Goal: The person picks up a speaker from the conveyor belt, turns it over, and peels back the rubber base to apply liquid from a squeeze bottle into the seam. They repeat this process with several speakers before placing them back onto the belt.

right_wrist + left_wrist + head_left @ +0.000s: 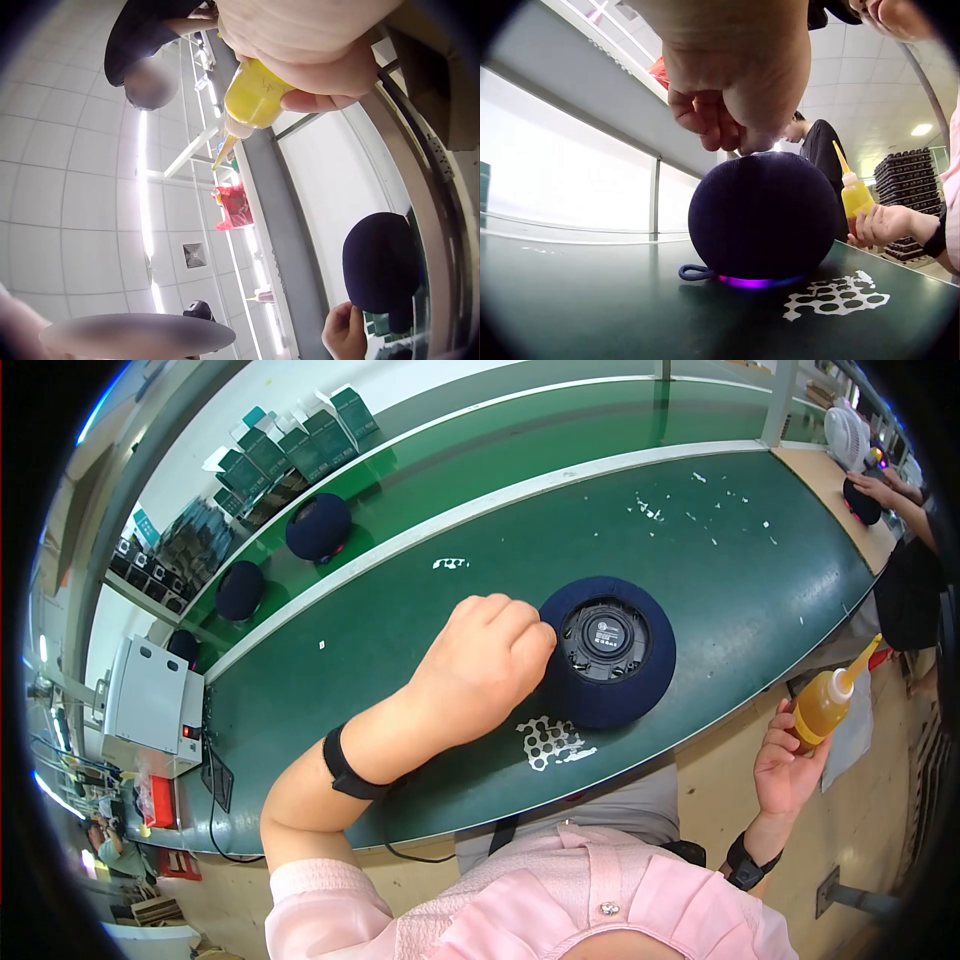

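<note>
A round dark-blue fabric-covered speaker (612, 705) stands on the green work surface. Its round black recess (603, 638), with a pale printed label inside, shows from above. In the left wrist view, a cord loop (696, 272) sticks out low on its side and a purple light glows beneath. My left hand (490, 658) is at the speaker's left rim, fingers curled and pointing down; nothing shows in them, and the fingertips are hidden from above. Out to the right, past the bench edge, my right hand (788, 765) grips a squeeze bottle (822, 710) of yellow liquid, its nozzle pointing up.
White perforated sticker scrap (548, 742) lies just in front of the speaker. More dark speakers (318, 527) stand behind the white rail, near green boxes (320, 440). A grey machine (155, 695) sits at the left end. Another person handles a speaker (860, 503) at far right.
</note>
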A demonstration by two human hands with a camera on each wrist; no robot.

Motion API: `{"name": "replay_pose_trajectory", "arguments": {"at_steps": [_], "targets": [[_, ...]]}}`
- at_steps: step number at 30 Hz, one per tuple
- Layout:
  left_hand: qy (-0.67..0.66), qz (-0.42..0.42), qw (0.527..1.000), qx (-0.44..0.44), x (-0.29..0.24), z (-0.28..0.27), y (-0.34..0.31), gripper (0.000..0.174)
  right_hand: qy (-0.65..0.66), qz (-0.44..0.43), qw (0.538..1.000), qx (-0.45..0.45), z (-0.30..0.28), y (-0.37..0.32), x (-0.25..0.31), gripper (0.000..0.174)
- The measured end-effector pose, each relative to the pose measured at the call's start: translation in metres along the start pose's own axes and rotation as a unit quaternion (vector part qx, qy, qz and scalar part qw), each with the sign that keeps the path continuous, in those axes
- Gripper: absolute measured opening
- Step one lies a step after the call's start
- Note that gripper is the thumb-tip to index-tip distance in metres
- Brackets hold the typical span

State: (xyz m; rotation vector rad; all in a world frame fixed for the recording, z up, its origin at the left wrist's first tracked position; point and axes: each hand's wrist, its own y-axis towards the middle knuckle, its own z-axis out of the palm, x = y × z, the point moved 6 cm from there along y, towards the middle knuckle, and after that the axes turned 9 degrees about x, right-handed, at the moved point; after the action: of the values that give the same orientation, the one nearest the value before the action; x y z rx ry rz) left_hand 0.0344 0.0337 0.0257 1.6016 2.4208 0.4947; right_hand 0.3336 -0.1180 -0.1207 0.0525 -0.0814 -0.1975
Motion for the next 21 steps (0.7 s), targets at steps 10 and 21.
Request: {"name": "replay_pose_trajectory", "arguments": {"at_steps": [10,21], "targets": [[-0.32,-0.226,0.912,-0.124,0.04,-0.034,-0.012,0.004,0.007,0.0,1.0,0.007,-0.005,-0.003,0.006,0.067],[-0.779,-0.431,0.454,-0.02,-0.01,0.055,-0.065,0.076,-0.018,-0.043,0.998,-0.05,-0.007,0.004,0.011,0.067]]}}
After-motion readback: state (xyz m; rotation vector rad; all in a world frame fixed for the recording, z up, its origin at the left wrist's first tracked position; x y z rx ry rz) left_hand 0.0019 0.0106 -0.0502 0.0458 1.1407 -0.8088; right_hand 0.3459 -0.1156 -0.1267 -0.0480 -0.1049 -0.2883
